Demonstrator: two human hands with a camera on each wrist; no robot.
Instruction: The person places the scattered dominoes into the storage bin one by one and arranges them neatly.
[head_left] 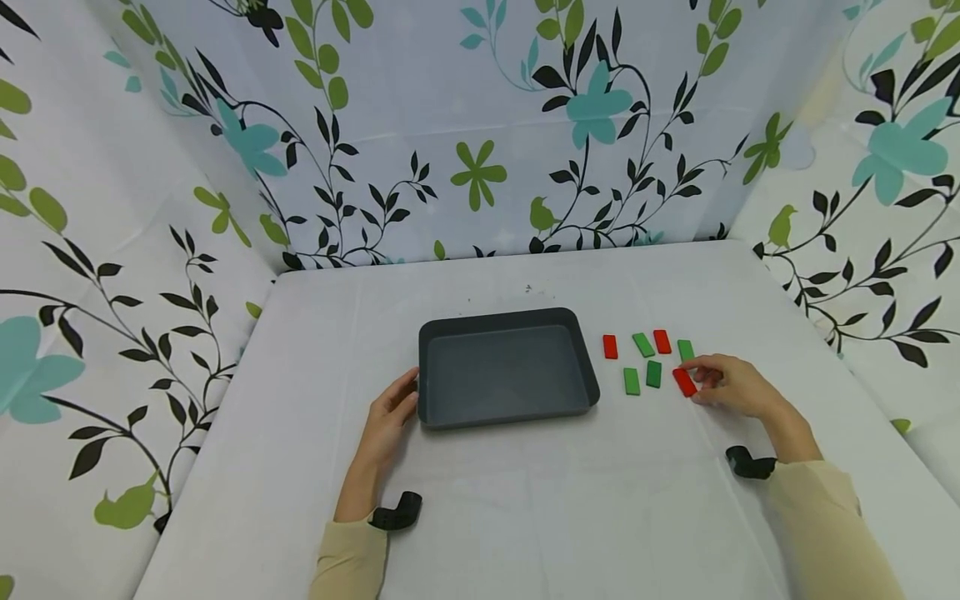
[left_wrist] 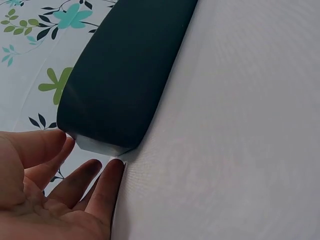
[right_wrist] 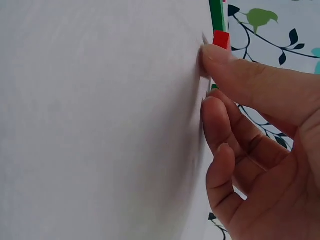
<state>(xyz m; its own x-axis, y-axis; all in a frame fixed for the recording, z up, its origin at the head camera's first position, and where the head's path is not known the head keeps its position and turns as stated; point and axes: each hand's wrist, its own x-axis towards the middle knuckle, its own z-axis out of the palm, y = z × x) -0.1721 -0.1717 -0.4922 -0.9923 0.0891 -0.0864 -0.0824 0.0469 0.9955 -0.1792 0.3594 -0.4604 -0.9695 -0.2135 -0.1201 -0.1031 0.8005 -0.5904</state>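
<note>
A dark grey rectangular baking tray (head_left: 510, 421) lies on the white table. My left hand (head_left: 390, 421) is at its left side, and in the left wrist view the thumb (left_wrist: 45, 145) touches the tray's corner while the other fingers are loosely bent beside it. Over on the right, my right hand (head_left: 731, 385) pinches a small flat red block (head_left: 684, 382) at its two ends between thumb and forefinger. In the right wrist view the red block (right_wrist: 221, 39) shows beyond the thumb tip, partly hidden.
Between tray and right hand lie two more red blocks, one nearer the tray (head_left: 611, 347) and one farther back (head_left: 662, 342). Several green blocks (head_left: 632, 382) lie among them, one (head_left: 686, 350) just behind the right hand. Leaf-patterned cloth (head_left: 420, 125) hangs around the table.
</note>
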